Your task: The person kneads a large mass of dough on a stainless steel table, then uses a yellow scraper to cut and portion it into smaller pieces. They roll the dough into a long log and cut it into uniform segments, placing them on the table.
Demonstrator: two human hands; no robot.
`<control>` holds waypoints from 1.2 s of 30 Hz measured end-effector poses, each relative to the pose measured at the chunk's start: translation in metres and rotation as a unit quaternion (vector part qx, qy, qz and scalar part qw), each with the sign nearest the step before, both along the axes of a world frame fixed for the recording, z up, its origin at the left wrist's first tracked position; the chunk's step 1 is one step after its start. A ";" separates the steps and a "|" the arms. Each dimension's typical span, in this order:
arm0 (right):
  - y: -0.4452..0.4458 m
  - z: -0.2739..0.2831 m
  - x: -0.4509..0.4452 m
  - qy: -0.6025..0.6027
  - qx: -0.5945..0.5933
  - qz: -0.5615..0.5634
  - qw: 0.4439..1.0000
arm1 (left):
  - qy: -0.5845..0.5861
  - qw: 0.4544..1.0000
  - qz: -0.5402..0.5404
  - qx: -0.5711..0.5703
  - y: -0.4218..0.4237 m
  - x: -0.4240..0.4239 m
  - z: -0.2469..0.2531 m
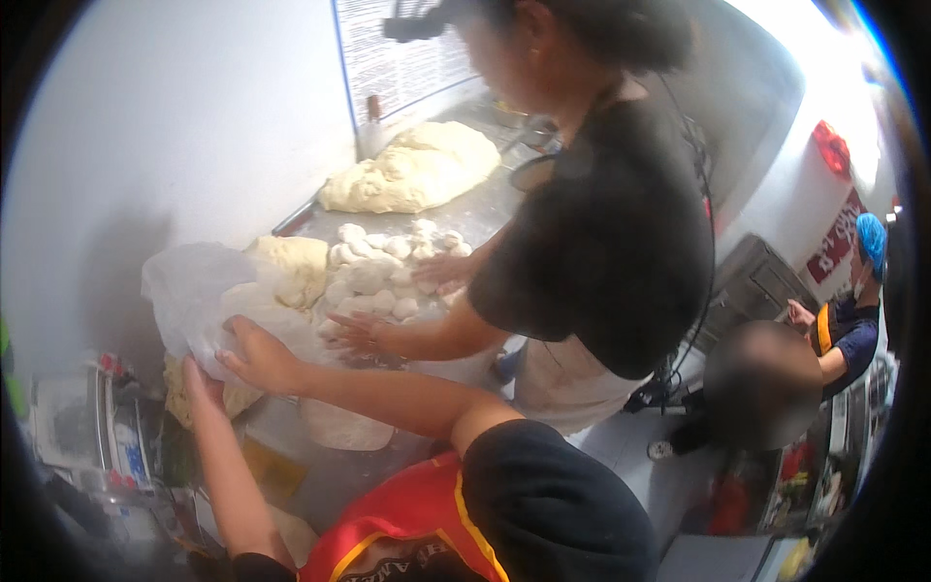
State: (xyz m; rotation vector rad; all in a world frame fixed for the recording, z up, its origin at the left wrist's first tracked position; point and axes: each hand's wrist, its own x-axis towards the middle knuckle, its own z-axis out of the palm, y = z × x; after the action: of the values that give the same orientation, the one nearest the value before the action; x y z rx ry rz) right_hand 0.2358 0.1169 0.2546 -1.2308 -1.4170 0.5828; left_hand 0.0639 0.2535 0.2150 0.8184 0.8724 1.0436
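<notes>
A translucent plastic bag is bunched up in front of me at the left of the worktop. My left hand grips its lower edge. Beside it, my right hand has its fingers on the same plastic. Behind the bag and partly covered by it is a block of dough. Another lump of dough shows under my hands, its far part hidden. Several small floured dough balls lie to the right, where a co-worker's hands rest palm down among them.
A large mass of dough lies farther back along the wall on the metal worktop. The co-worker in a black shirt stands close on my right. A floured pale piece lies near my apron. Another person is at the far right.
</notes>
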 end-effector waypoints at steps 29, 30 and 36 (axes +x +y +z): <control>-0.028 0.002 0.246 -0.298 0.080 -0.056 0.950 | 0.273 0.817 -0.066 0.504 -0.148 0.167 0.078; -0.051 0.052 0.201 -0.239 0.047 0.026 0.970 | 0.280 0.829 -0.032 0.483 -0.151 0.149 0.072; -0.057 0.063 0.147 -0.295 -0.081 0.205 0.930 | 0.293 0.833 -0.037 0.469 -0.166 0.077 0.039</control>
State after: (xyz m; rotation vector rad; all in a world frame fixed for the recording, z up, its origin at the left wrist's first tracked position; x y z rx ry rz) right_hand 0.3831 0.0596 0.3174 -1.3087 -2.2047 0.6485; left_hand 0.1406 0.0876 0.2537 2.0725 0.7858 1.1607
